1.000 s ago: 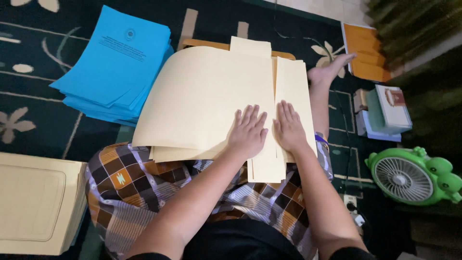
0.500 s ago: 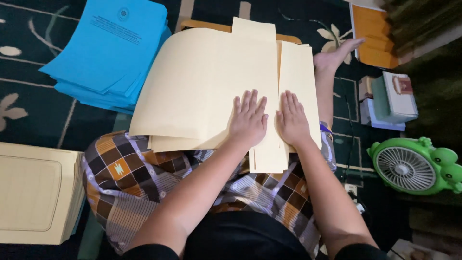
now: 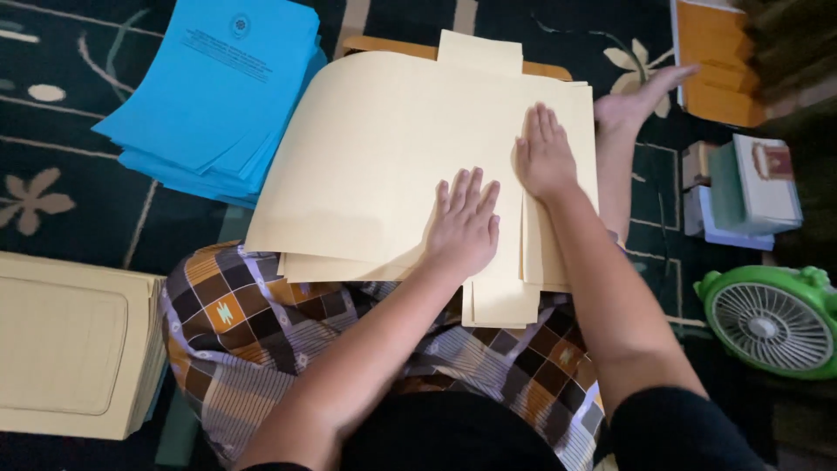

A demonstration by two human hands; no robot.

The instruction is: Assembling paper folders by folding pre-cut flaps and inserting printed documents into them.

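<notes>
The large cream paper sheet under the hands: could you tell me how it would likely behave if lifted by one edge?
The large cream sheet would probably flop and sag, since its left edge already curves loosely. It looks thin and light, so it would likely slide easily. It may crease, as the left hand and right hand press it flat.

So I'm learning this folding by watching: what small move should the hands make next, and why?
Probably slide the right hand further along the fold, while the left hand pins the sheet. Both palms lie flat on the cream paper sheet, whose left side curves up, so the crease likely looks unfinished.
</notes>
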